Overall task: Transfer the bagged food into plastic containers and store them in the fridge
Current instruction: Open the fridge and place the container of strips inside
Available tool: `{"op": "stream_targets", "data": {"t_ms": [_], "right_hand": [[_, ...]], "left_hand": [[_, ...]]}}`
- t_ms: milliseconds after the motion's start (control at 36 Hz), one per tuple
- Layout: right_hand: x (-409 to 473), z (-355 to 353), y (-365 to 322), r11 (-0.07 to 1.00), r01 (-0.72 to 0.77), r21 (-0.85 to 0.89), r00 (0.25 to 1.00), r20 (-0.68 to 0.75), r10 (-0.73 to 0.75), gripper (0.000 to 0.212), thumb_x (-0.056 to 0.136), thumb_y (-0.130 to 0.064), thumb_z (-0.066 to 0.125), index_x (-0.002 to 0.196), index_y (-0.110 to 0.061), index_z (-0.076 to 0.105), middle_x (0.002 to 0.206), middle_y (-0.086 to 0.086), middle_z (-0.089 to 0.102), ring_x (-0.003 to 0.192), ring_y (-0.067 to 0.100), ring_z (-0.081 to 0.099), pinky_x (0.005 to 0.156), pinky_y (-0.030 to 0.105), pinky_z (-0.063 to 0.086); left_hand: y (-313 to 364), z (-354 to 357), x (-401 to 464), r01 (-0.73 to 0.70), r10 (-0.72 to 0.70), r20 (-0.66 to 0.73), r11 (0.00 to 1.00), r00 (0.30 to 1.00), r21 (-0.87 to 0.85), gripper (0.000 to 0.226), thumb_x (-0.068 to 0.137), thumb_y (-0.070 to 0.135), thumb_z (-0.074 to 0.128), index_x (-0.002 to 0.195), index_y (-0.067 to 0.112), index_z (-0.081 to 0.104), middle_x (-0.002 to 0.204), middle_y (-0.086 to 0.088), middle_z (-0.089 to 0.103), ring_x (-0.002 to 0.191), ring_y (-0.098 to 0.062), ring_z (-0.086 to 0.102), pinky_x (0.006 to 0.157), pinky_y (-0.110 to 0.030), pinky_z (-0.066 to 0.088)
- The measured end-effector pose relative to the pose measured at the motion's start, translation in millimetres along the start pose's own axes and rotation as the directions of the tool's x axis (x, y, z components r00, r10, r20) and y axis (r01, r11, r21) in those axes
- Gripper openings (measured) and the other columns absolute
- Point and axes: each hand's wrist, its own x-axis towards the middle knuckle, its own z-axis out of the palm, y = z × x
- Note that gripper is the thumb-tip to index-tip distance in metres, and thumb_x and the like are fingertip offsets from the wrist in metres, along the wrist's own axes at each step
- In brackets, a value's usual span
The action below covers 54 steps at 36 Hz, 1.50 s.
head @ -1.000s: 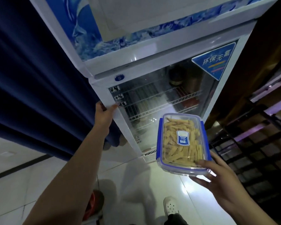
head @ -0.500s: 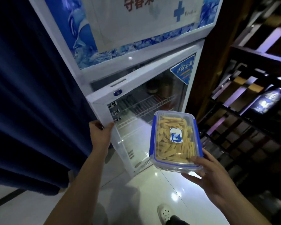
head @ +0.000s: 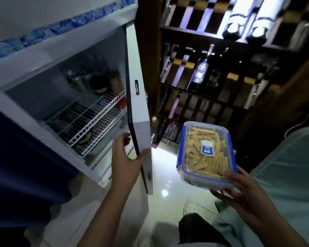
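- The white display fridge [head: 43, 56] with a blue printed band along its top stands open on the left, its cavity showing a white wire shelf [head: 89, 120] with dark jars at the back (their contents are too dim to name).
- The white-framed fridge door [head: 139, 132] is swung out edge-on toward the camera, between the cavity and the dark wooden bottle rack [head: 221, 72] on the right.
- The clear rectangular plastic container [head: 205, 154] with blue clip latches and a blue label on its lid, filled with pale yellow strips of food, is outside the fridge, to the right of the door, above the glossy floor.
- The right hand [head: 243, 191] grips the container's near end only, thumb on the lid and fingers curled beneath.
- The left hand [head: 127, 157] clasps the door's free edge, thumb on the outer face and fingers wrapped inside.
- Risks, as I judge them: held at one end, the container could tip or slip on its way round the door; if the left hand lets go early, the door might swing into the container; and the front shelf space looks tight, so pushing in could knock the jars.
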Motion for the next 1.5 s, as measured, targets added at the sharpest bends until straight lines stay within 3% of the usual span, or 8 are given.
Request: {"op": "stream_targets", "data": {"t_ms": [139,278,528,639,750,889,1334,1501], "right_hand": [[-6.7,-38.3,-20.9,0.996,0.052,0.071,0.997,-0.062,-0.047,0.051,0.063,-0.011,0.072,0.112,-0.021,0.071,0.11,0.013,0.075,0.101,0.036,0.069,0.071,0.051,0.061],[4.3,-78.5,-54.3,0.994,0.07,0.083,0.994,-0.085,-0.063,0.061,0.055,-0.011,0.076,0.114,-0.021,0.071,0.114,0.015,0.073,0.106,0.041,0.066,0.07,0.05,0.061],[43.8,-154.5,-113.7,0.985,0.116,0.129,0.983,-0.156,-0.096,0.077,0.045,-0.013,0.079,0.121,-0.023,0.068,0.113,0.012,0.074,0.104,0.039,0.068,0.074,0.053,0.06],[62.0,-184.2,-136.6,0.982,0.141,0.129,0.975,-0.189,-0.116,0.077,0.041,-0.015,0.08,0.117,-0.022,0.07,0.106,0.013,0.076,0.096,0.038,0.07,0.081,0.059,0.058],[71.6,-206.7,-150.6,0.978,0.151,0.144,0.971,-0.205,-0.12,0.064,0.051,-0.011,0.077,0.114,-0.022,0.071,0.101,0.013,0.077,0.079,0.033,0.075,0.072,0.057,0.06],[79.1,-227.3,-162.7,0.975,0.142,0.172,0.973,-0.207,-0.105,0.061,0.056,-0.008,0.074,0.115,-0.024,0.072,0.101,0.015,0.076,0.083,0.037,0.073,0.07,0.057,0.06],[96.8,-245.6,-187.4,0.956,0.224,0.187,0.96,-0.209,-0.184,0.063,0.064,-0.006,0.071,0.124,-0.024,0.066,0.105,0.013,0.076,0.083,0.031,0.076,0.067,0.049,0.061],[104.7,-240.4,-191.1,0.969,0.2,0.145,0.969,-0.177,-0.173,0.071,0.063,-0.007,0.071,0.131,-0.024,0.061,0.106,0.014,0.076,0.095,0.039,0.072,0.078,0.056,0.058]], "left_hand": [[31.0,66.5,12.8,-0.095,0.097,0.203,0.995,0.974,-0.022,0.08,0.077,0.013,0.083,0.12,0.062,0.037,0.123,0.027,0.057,0.112,0.008,0.057,0.088,-0.019,0.051],[54.0,144.0,23.0,-0.078,0.092,0.202,0.994,0.975,-0.075,0.065,0.076,0.018,0.085,0.11,0.055,0.044,0.116,0.023,0.059,0.108,0.003,0.059,0.084,-0.014,0.051],[85.7,288.0,66.9,0.033,-0.008,0.201,0.992,0.98,-0.121,0.053,0.074,0.023,0.087,0.101,0.041,0.045,0.113,0.005,0.062,0.105,-0.015,0.064,0.092,-0.044,0.056],[100.5,350.3,87.3,0.046,-0.032,0.147,0.994,0.989,-0.095,0.066,0.079,0.022,0.083,0.13,0.018,0.04,0.134,-0.008,0.05,0.121,-0.025,0.055,0.103,-0.047,0.048],[119.3,399.0,112.3,0.094,-0.093,0.128,0.996,0.987,0.005,0.103,0.085,0.023,0.078,0.155,0.002,0.007,0.161,-0.015,0.018,0.146,-0.033,0.026,0.117,-0.049,0.032],[128.2,435.8,146.4,0.045,-0.056,0.1,0.993,0.993,0.112,0.075,0.08,0.027,0.08,0.135,0.001,0.035,0.137,-0.018,0.043,0.126,-0.039,0.048,0.102,-0.053,0.045],[146.9,502.4,202.4,0.124,-0.127,-0.005,0.959,0.992,0.255,0.078,0.078,0.03,0.081,0.135,0.004,0.034,0.146,-0.016,0.041,0.125,-0.042,0.05,0.1,-0.057,0.045],[143.6,491.5,199.3,0.086,-0.097,0.084,0.989,0.992,0.121,0.057,0.082,0.02,0.077,0.124,0.009,0.04,0.139,-0.014,0.045,0.123,-0.032,0.051,0.096,-0.04,0.045]]}}
